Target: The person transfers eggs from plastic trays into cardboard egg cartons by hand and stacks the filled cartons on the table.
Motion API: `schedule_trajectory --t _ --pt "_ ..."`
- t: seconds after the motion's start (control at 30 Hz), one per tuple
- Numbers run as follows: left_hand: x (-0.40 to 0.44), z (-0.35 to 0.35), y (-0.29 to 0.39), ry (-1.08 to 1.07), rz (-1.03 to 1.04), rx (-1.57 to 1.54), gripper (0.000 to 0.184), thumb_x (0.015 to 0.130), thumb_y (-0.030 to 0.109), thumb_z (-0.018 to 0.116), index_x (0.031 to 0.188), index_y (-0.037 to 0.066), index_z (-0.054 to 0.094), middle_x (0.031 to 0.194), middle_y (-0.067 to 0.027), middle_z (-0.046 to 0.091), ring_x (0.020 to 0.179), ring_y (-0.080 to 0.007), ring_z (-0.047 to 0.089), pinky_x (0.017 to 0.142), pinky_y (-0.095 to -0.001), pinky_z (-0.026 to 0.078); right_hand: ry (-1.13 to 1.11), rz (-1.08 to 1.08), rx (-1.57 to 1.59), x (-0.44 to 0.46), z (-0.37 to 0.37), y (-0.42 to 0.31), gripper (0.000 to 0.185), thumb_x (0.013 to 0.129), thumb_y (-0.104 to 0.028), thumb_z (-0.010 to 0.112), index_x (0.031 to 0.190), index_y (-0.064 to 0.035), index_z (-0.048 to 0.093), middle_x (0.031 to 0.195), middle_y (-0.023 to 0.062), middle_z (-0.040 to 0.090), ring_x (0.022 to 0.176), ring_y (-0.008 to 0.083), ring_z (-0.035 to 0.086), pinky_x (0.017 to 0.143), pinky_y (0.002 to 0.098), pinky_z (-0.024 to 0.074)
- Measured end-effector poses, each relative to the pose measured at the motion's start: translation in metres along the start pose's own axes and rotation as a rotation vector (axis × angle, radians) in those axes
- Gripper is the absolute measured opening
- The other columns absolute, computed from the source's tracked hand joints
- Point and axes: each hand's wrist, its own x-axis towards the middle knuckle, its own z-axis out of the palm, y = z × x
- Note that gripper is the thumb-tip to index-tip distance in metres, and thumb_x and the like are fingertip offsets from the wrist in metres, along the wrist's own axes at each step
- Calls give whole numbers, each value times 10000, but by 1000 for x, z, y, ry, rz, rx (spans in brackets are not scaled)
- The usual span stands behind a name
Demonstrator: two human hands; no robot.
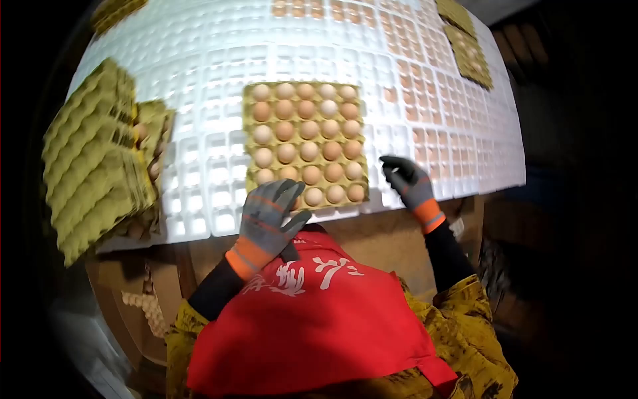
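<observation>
A yellowish pulp egg tray filled with rows of brown and pale eggs lies flat before me. My left hand, in a grey glove with orange bands, is over the tray's near left corner. Its fingers stretch over the eggs there and hide some of them; the thumb is held apart. Just right of the tray, my right hand hovers above the white moulded trays in a matching glove. Its dark fingertips point left, loosely bent and apart, with nothing visible between them.
At the left stands a tilted stack of pulp trays, beside another tray holding eggs. Farther right, many white cells hold eggs. More pulp trays sit at the far right. The table's near edge runs in front of my red apron.
</observation>
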Motion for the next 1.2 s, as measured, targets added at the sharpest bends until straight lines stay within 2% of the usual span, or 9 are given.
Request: schedule_trajectory --t 0.17,0.3,0.4,0.53,0.63,0.77,0.83,1.03,1.2 --pt "32 70 12 -234 246 171 512 776 336 758 1198 73 636 1099 -111 603 983 -320 575 841 -440 444 23 -431 -641 -44 36 26 475 821 -195 768 1272 -142 630 1131 95 647 982 315 650 857 392 535" --pt "47 105 8 -419 285 281 441 764 313 757 1130 99 637 1035 -91 603 954 -302 575 821 -422 440 -15 -328 -883 -34 59 36 454 829 -237 745 1255 -143 622 1133 122 636 1011 316 634 882 420 518" --pt "54 90 -1 -394 236 83 458 764 246 750 1164 78 602 1042 -74 618 997 -263 599 847 -402 471 -26 -160 -195 -33 44 47 458 866 -233 704 1295 -124 584 1089 101 642 986 283 651 869 392 533" --pt "56 66 -7 -96 -517 -1093 371 875 159 624 1220 36 566 1061 -45 592 871 -135 592 777 -280 522 136 151 1135 -39 24 34 350 862 -122 627 1180 24 619 1098 140 618 975 202 647 890 339 574" --pt "64 55 -17 -73 -716 -1507 331 867 127 625 1186 40 603 1053 -65 608 917 -177 606 811 -325 528 -10 126 781 -15 16 40 326 866 -134 644 1162 4 648 1129 96 603 997 212 643 904 334 560" --pt "90 89 11 -357 102 334 306 833 234 716 1073 69 621 1042 -123 616 920 -309 636 740 -406 530 -16 -320 -964 17 44 20 360 787 -260 778 1122 -157 695 1166 149 613 994 295 654 812 415 539" --pt "88 123 1 -355 170 553 288 800 237 732 992 67 600 1008 -112 606 891 -311 644 709 -429 525 -39 -220 -814 25 48 25 433 763 -274 796 1150 -130 665 1129 145 621 1021 333 652 861 421 538" --pt "102 53 -14 -472 -617 -1012 406 885 161 651 1271 49 589 1075 -40 661 942 -173 655 764 -321 548 -5 92 963 5 6 46 503 814 -156 763 1283 -65 605 1179 77 597 919 193 656 757 309 562" --pt "113 39 -26 -330 -599 -987 408 938 206 661 1297 26 592 1197 -71 629 962 -137 642 832 -290 541 58 -256 5 45 15 33 411 854 -172 690 1258 -131 631 1128 113 634 921 258 661 788 386 553"
